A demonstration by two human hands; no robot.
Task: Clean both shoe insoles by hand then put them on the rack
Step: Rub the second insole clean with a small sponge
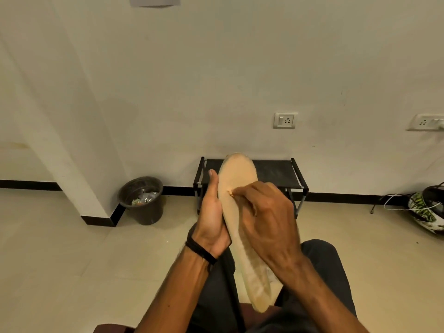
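I sit with a beige shoe insole (240, 174) held upright over my lap, toe end up and heel end down by my right thigh. My left hand (212, 219) grips its left edge, thumb lying straight along the rim and fingers hidden behind. My right hand (266, 217) lies across the insole's middle with fingers curled, its fingertips pinching at a spot on the insole's top surface. A pale scrap shows under my right wrist; I cannot tell whether it is the second insole. The low black rack (276, 171) stands against the wall behind the insole, its top shelf bare.
A dark bin (141, 200) with rubbish stands left of the rack beside a white pillar. A helmet (427, 210) and a white cable lie on the floor at the far right. Two wall sockets (284, 120) sit above the rack. Pale floor tiles spread to my left.
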